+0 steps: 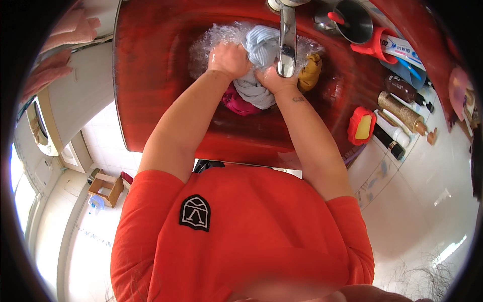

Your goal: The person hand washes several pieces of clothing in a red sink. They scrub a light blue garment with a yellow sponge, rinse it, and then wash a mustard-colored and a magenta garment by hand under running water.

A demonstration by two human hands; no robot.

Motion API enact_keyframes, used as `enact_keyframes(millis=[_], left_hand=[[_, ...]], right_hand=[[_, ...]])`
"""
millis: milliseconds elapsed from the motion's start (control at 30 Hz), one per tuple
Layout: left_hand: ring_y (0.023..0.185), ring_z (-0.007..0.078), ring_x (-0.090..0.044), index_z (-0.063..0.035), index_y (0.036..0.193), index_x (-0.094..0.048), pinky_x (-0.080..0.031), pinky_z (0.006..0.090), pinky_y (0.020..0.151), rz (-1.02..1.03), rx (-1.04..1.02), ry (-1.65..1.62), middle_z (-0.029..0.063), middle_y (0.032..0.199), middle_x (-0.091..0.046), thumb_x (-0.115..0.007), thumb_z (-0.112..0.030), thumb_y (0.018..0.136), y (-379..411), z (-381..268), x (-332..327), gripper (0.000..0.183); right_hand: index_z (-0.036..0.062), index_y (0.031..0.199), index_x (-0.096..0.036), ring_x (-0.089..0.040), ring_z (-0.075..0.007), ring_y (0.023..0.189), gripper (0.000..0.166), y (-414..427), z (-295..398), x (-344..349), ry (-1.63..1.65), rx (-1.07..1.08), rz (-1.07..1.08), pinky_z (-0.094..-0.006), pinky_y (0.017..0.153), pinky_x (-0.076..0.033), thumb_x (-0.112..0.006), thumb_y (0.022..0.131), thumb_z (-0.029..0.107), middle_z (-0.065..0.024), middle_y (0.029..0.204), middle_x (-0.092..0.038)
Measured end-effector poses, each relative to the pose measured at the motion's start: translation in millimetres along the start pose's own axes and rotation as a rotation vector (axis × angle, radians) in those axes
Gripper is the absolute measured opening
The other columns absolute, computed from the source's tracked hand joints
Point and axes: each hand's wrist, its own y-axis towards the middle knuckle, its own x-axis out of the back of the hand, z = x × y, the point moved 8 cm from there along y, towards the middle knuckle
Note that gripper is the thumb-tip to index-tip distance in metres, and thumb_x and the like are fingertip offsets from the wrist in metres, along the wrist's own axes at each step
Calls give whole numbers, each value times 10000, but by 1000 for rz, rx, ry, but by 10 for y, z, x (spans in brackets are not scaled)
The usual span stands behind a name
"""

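Observation:
A bundle of wet, pale blue-grey ribbed cloth (260, 45) lies bunched under a chrome faucet (287, 45) in a red basin (181, 117). My left hand (229, 58) is closed on the cloth's left side, with its fingertips hidden. On the right side, partly behind the faucet, my right hand (277, 79) grips the same cloth. Magenta cloth (241, 102) sits below the bundle, and mustard-yellow cloth (310, 73) is just right of my right hand. Water splashes around both hands.
Along the right ledge stand a dark metal cup (353, 20), a red holder (377, 45) with a toothpaste tube (402, 49), a brown pump bottle (402, 90), a gold pump bottle (400, 109), a white tube (392, 128) and a red soap dish (354, 126) with yellow soap.

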Motion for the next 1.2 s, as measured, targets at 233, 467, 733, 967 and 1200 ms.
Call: enact_keyframes(millis=[233,467,733,967,1200], left_hand=[[1129,288,-589,-59,1050,-662,-471,366,948,-23,-13,-781,131,1154,-647,-536,-466,861,174,408,-313,466],[1206,235,-496,-37,1345,-524,-394,375,1026,224,246,-1339,135,1311,-556,-755,-506,763,-543,220,104,783],[1451,411,-132,-97,1004,-682,-225,667,1084,-244,-99,-306,242,1547,-183,-684,-319,745,-1227,-307,-220,342],[1286,318,-396,-114,955,-673,-357,619,937,-473,-191,-151,138,1358,-453,-658,-347,737,-773,-168,-291,320],[979,366,-625,-108,959,-643,-539,482,756,-265,-136,-212,148,1170,-610,-641,-404,768,-157,-47,-192,353]], right_hand=[[130,979,-704,-651,-374,958,388,-15,182,688,358,-238,216,-445,830,-522,-663,723,418,-151,1011,-697],[119,783,-596,-589,-240,824,418,-868,1087,1153,169,591,-13,-357,750,-414,-819,600,422,-37,768,-606],[153,1328,-564,-271,-425,1375,748,-954,393,566,83,88,-176,-701,1026,-217,-729,718,553,-143,1533,-274],[179,1039,-695,-466,-320,1126,436,-512,264,251,-21,90,-242,-555,930,-355,-707,711,465,-80,1178,-557],[86,761,-713,-625,-350,701,348,-23,237,442,-120,161,-302,-489,625,-494,-634,776,425,-124,738,-650]])
